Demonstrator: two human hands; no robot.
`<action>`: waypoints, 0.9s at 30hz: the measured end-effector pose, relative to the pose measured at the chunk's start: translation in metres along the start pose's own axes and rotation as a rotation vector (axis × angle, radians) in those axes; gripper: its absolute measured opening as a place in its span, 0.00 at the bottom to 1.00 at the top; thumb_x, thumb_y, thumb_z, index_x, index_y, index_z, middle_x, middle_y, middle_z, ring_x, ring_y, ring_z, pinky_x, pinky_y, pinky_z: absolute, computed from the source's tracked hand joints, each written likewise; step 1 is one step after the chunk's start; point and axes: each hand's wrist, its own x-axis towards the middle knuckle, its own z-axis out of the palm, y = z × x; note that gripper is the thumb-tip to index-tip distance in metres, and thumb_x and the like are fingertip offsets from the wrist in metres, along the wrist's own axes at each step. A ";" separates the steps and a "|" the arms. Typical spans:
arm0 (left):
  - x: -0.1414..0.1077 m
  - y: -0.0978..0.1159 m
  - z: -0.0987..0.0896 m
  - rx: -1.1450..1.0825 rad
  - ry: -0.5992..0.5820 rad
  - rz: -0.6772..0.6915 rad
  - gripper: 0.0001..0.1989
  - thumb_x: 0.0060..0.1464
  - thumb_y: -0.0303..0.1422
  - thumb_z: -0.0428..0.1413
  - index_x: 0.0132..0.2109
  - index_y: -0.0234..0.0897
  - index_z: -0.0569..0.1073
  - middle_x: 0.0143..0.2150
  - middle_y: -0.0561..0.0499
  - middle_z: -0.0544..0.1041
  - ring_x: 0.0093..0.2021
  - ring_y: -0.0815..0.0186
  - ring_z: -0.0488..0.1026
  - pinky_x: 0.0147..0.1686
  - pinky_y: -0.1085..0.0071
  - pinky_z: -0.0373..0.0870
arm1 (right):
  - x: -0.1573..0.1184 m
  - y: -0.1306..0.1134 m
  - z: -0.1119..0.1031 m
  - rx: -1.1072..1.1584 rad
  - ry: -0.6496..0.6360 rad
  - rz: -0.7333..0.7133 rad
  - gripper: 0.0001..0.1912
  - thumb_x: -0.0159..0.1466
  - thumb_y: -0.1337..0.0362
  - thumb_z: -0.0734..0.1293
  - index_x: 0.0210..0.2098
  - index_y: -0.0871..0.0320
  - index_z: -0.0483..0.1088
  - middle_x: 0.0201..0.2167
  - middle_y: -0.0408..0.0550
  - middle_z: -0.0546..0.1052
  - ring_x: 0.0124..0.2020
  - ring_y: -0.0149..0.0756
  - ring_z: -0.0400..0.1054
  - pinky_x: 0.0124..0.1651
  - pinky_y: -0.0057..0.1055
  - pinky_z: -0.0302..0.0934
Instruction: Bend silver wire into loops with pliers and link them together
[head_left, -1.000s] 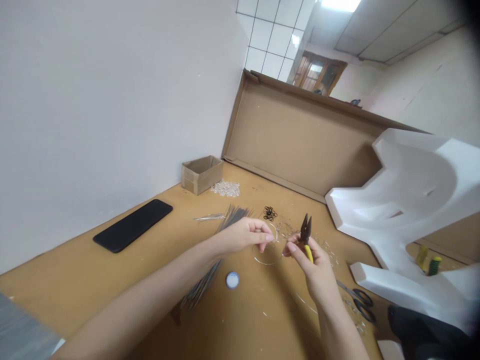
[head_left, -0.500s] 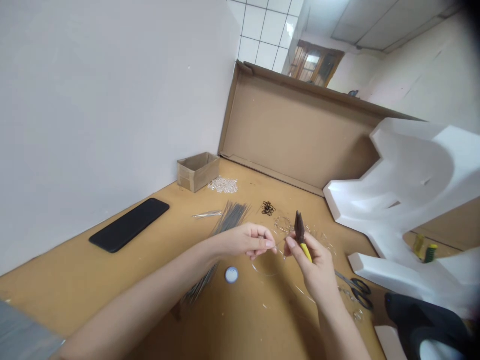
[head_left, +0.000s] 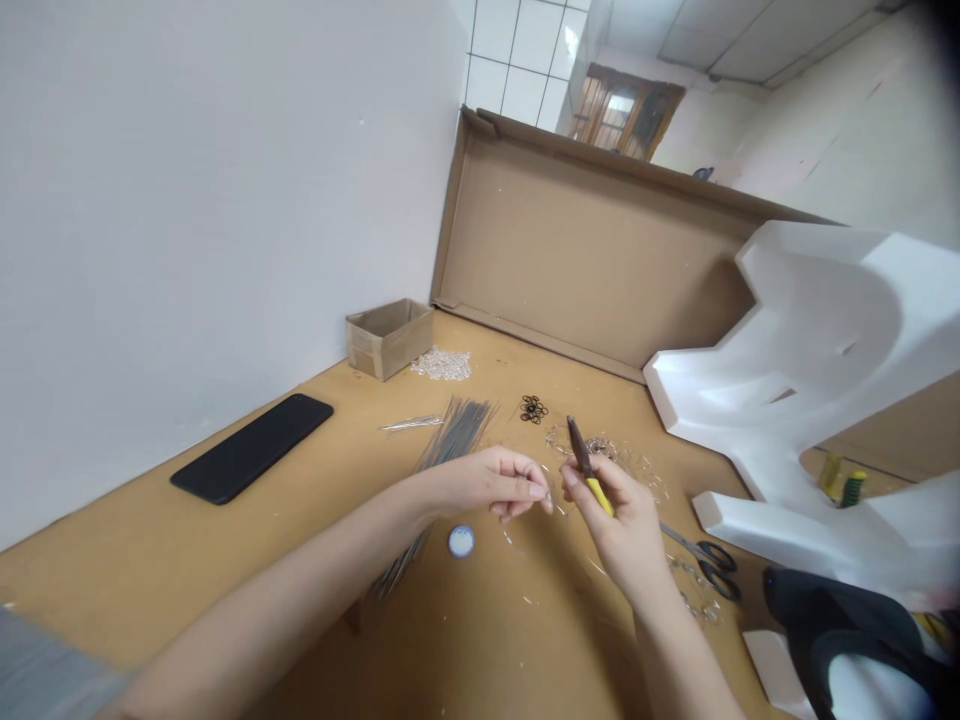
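Note:
My left hand (head_left: 516, 487) is closed in a pinch over the middle of the table, on what looks like a thin wire (head_left: 550, 497), mostly hidden by the fingers. Close to its right, my right hand (head_left: 616, 505) is wrapped around pliers (head_left: 583, 455) with dark jaws and yellow handles. The jaws point up and to the left, away from the pinched fingertips. A bundle of grey wires (head_left: 459, 432) lies partly under my left forearm. Behind my right hand is a tangle of thin silvery wire pieces (head_left: 600, 446). A small round white lid-like disc (head_left: 461, 541) with a blue rim sits below my left wrist.
Black rings (head_left: 533, 409) and a pile of clear beads (head_left: 442, 364) lie farther back, beside a small cardboard box (head_left: 390, 340). A black phone-like slab (head_left: 253, 447) is at left. Scissors (head_left: 705, 560) and white foam packaging (head_left: 825, 330) are at right.
The pliers have tilted to the left and dropped a little in my right hand. My left hand keeps its pinch. The whole view has shifted slightly.

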 end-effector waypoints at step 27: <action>0.005 0.000 0.005 -0.116 0.204 0.071 0.11 0.46 0.36 0.58 0.32 0.32 0.66 0.22 0.55 0.71 0.21 0.73 0.69 0.26 0.73 0.65 | -0.001 -0.006 0.006 0.183 -0.099 0.202 0.08 0.54 0.60 0.65 0.30 0.58 0.68 0.17 0.40 0.67 0.20 0.31 0.61 0.26 0.29 0.57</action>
